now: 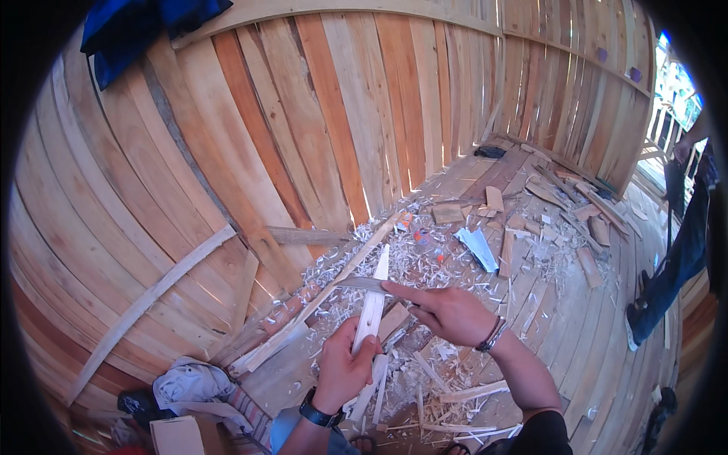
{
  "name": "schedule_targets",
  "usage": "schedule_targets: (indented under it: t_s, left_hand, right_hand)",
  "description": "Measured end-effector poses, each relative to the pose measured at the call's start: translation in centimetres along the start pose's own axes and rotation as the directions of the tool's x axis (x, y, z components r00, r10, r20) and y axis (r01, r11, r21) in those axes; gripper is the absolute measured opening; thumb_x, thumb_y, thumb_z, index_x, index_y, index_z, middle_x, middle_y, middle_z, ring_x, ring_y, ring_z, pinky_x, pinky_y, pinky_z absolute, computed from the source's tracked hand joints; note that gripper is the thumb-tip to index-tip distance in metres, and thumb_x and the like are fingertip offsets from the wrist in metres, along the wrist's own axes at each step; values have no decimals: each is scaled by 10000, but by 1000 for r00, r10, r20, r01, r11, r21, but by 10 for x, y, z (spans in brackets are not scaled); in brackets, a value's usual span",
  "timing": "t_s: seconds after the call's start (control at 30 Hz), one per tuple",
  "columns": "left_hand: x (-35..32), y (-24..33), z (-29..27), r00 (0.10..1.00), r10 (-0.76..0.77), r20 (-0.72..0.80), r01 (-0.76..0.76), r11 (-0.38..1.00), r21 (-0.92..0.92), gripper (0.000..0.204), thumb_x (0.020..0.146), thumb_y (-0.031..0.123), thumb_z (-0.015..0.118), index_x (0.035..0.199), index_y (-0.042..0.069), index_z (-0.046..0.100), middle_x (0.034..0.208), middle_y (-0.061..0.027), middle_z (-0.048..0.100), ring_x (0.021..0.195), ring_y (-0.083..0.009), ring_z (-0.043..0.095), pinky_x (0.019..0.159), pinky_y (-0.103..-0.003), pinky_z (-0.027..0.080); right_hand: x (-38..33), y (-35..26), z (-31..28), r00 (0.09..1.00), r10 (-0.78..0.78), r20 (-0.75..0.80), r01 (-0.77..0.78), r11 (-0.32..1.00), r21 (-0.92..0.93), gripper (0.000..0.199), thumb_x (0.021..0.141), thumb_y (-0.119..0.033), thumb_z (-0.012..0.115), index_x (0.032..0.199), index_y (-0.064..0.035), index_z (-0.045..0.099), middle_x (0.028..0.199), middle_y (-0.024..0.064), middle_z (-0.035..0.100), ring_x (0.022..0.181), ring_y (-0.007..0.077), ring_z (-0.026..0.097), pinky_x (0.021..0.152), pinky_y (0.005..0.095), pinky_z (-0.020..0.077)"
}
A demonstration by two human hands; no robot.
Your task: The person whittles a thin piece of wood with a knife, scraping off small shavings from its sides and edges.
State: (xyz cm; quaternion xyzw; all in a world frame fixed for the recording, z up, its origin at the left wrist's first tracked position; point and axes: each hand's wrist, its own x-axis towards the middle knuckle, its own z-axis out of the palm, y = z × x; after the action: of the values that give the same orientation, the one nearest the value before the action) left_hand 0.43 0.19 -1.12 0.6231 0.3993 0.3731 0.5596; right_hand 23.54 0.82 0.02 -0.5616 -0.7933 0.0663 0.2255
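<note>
My left hand (345, 368) grips a pale, whittled wooden stick (374, 303) near its lower part and holds it upright, its pointed end up. My right hand (447, 311) holds a curved metal blade (362, 283) laid flat across the stick, index finger stretched along the blade toward the left. A black watch sits on my left wrist and a bracelet on my right. White wood shavings (409, 254) lie piled on the plank floor right behind the stick.
A curved wall of wooden planks (303, 129) rises at left and behind. Offcuts and blocks (546, 220) litter the floor at right. Another person's legs (675, 265) stand at the right edge. Cloth and a box (186, 402) lie lower left; a blue tarp (136, 26) hangs upper left.
</note>
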Motion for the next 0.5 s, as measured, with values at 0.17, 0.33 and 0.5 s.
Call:
schedule_targets:
  t_s: [0.17, 0.33, 0.5]
  left_hand:
    - [-1, -4, -1, 999, -14, -33, 13, 1000, -11, 245, 982, 53, 498, 1209, -39, 516, 796, -48, 619, 409, -53, 491, 352, -203, 385]
    - [-3, -8, 4, 995, -46, -85, 48, 998, 27, 211, 968, 73, 543, 1159, -15, 554, 761, -34, 632, 426, -57, 495, 375, -223, 392]
    - [-3, 5, -5, 994, -103, -20, 105, 983, 148, 171, 975, 89, 530, 1123, 18, 578, 797, -50, 580, 627, -82, 496, 561, -257, 414]
  right_hand:
    - [3, -2, -5, 999, 1, 36, 1, 999, -46, 608, 962, -211, 529, 1512, -330, 300, 748, 156, 658, 667, 342, 664, 589, 460, 543]
    - [5, 14, -17, 975, 208, 77, -203, 977, -67, 647, 941, -170, 533, 1516, -334, 285, 809, 182, 661, 730, 354, 674, 612, 475, 546]
    - [1, 4, -5, 997, -23, 79, 25, 999, -30, 640, 954, -137, 476, 1525, -333, 263, 793, 153, 643, 725, 330, 671, 621, 452, 549]
